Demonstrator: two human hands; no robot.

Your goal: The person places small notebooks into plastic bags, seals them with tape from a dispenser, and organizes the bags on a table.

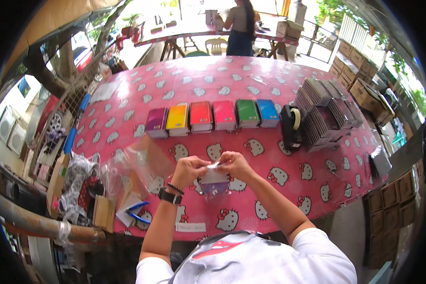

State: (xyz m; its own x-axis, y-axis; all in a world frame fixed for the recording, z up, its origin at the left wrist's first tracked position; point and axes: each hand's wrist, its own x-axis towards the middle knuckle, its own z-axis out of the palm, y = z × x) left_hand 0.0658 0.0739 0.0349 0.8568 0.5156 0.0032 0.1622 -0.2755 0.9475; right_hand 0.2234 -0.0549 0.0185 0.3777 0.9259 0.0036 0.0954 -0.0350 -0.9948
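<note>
Near the middle of the table, a clear plastic bag (216, 193) with a small notebook (214, 180) inside lies in front of me. My left hand (189, 170) pinches the bag's far edge, its thumb and fingers pressed together. Right beside it, my right hand (235, 166) pinches the same edge from the other side. Beyond my hands, a row of small spiral notebooks stands in stacks by colour: purple (156, 121), yellow (177, 118), red (201, 116), pink (223, 113), green (247, 112) and blue (268, 111).
A black tape dispenser (288, 135) stands right of the row, beside tall stacks of grey notebooks (324, 118). Clear plastic bags (149, 158) lie on the left, near blue-handled pliers (138, 213). A paper strip (190, 227) lies at the near edge. Another person (241, 28) stands at a far table.
</note>
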